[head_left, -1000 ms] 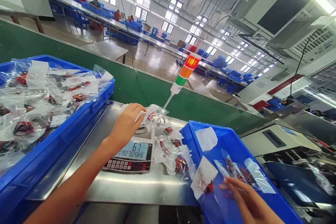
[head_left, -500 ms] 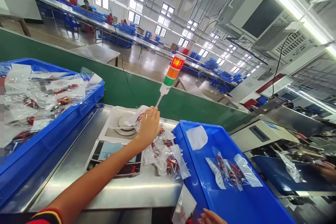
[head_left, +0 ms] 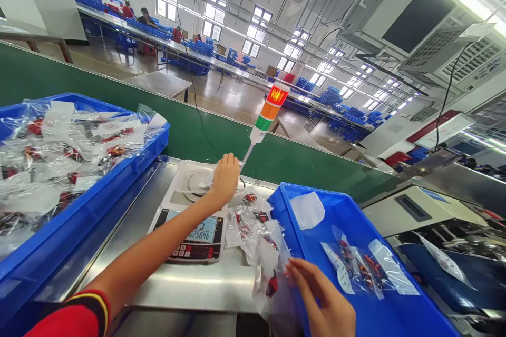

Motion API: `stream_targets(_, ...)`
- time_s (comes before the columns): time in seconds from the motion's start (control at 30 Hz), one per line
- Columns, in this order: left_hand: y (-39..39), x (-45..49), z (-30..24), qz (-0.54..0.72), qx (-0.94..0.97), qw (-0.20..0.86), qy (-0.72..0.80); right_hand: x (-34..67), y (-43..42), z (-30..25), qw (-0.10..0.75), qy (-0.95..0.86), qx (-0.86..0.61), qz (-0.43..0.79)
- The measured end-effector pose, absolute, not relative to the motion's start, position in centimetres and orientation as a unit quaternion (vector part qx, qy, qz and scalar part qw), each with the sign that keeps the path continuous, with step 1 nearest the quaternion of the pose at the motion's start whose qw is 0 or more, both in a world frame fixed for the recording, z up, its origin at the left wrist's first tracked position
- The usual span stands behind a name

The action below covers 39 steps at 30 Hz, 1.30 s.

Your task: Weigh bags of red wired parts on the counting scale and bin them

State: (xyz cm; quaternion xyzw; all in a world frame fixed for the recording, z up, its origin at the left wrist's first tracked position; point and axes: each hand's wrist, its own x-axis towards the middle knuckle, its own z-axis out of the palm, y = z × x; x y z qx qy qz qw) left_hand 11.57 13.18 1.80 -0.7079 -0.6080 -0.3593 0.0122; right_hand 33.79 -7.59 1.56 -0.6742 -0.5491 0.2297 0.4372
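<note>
My left hand (head_left: pixel 226 176) is over the pan of a digital scale (head_left: pixel 179 258), fingers curled round a clear plastic bag (head_left: pixel 207 181) that they mostly hide. Digits show on the scale's display (head_left: pixel 201 233), partly behind my forearm. In the lower middle, my right hand (head_left: pixel 326 300) pinches the edge of another clear bag (head_left: pixel 272 279), which has red parts inside and looks blurred. Just right of the scale lies a pile of similar bags (head_left: pixel 247 221) with red and dark parts, partly covered by the bag in my right hand.
A blue bin (head_left: pixel 379 316) on the right holds several bags and a white sheet (head_left: pixel 307 210). Another blue bin (head_left: pixel 118 184) on the left is heaped with filled bags. Behind the scale stands a signal tower (head_left: pixel 270 110), red lamp lit, before a green partition (head_left: pixel 205 126). Machinery (head_left: pixel 415 210) stands far right.
My right hand has risen from the bottom edge, bringing a bag up beside the pile. My left hand stays at the scale, and the bag under it shows less. The display reading differs.
</note>
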Motion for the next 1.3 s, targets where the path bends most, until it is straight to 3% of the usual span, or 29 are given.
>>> stream_targets(0.23,9.1,2.2,8.8,-0.561,-0.568,-0.041,-0.601,25.9,4.4,8.3,0.491,-0.685,-0.498,0.204)
stream_targets(0.33,5.6,-0.6,10.0,-0.676,-0.474,-0.108,-0.554,22.2,7.6,8.2,0.501,-0.723,-0.424,0.215)
stream_targets(0.43,3.2,-2.1,9.7,-0.711,-0.420,-0.138,-0.548,20.2,8.0,5.9,0.468,-0.746,-0.392,0.266)
stream_targets(0.53,1.9,-1.9,8.7,-0.706,-0.413,-0.216,-0.533,20.4,6.3,2.5,0.453,-0.723,-0.406,0.327)
stream_targets(0.73,-0.8,5.1,4.0,-0.637,-0.436,-0.358,-0.525,22.7,-0.4,-2.2,0.540,-0.582,-0.436,0.424)
stream_targets(0.87,-4.0,10.4,-1.8,-0.565,-0.496,-0.337,-0.567,23.2,-5.1,-4.2,0.570,-0.496,-0.559,0.342)
stream_targets(1.03,-7.9,13.2,-7.9,-0.507,-0.508,-0.377,-0.585,25.0,-9.5,-8.3,0.511,-0.483,-0.688,0.182)
stream_targets(1.17,-9.6,13.1,-10.2,-0.463,-0.503,-0.415,-0.601,26.8,-11.3,-9.9,0.462,-0.516,-0.703,0.158)
stream_targets(1.3,-10.4,11.9,-10.7,-0.425,-0.505,-0.446,-0.605,30.0,-13.2,-7.5,0.441,-0.533,-0.704,0.162)
